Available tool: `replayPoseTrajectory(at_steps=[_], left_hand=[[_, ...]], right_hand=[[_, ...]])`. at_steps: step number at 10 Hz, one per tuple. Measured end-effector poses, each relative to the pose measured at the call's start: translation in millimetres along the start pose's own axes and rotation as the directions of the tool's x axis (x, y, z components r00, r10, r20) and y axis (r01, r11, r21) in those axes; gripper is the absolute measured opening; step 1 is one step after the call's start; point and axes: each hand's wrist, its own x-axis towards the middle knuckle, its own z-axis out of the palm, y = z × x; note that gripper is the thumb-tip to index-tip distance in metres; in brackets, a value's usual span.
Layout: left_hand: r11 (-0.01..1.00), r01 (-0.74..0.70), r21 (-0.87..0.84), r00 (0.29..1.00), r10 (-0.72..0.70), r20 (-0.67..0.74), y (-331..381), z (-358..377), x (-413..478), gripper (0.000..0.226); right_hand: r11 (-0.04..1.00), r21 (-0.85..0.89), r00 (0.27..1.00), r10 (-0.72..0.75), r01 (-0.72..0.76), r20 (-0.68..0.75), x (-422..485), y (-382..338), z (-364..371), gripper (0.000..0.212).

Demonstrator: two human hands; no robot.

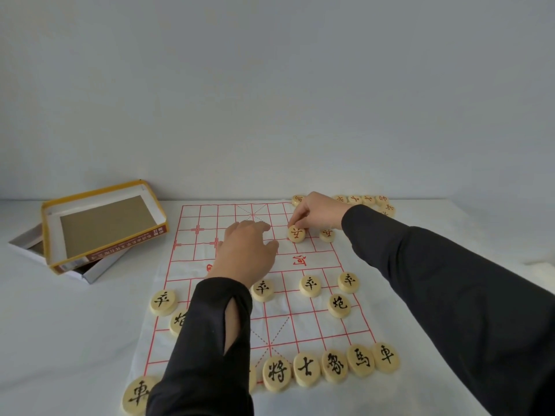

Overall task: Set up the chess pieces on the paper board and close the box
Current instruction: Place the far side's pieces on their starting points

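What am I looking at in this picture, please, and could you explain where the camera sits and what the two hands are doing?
There is no machine here: a person works with bare hands, and the single picture comes from a wide-angle camera worn on the head, looking forward and down. On the white table lies a paper board with red lines. Wooden discs with black characters stand along its near side; a cluster of red-marked discs waits past the far right corner. The right hand pinches one red-marked piece on the board, beside a neighbouring piece already set down. The left hand lies relaxed over the board's middle, holding nothing that I can see. At the left lie the box's two parts, open: the yellow-edged part askew across the white part.
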Motion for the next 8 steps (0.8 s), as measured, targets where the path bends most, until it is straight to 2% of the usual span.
replayPoseTrajectory(at_steps=[5,7,8], left_hand=[[1.0,-0.016,0.018,1.0,0.015,0.025,6.3,1.6,0.0,0.044],[0.999,-0.042,0.032,0.998,0.04,0.045,11.0,3.8,-4.4,0.044],[0.997,-0.061,0.037,0.997,0.059,0.05,14.0,7.3,-4.5,0.044]], right_hand=[[0.998,-0.054,0.998,-0.043,0.041,-0.043,6.0,3.7,7.0,0.018],[0.999,0.012,0.992,-0.029,0.031,-0.122,-3.2,11.9,5.5,0.021],[1.0,0.024,0.977,-0.012,0.018,-0.215,-7.3,18.2,4.4,0.021]])
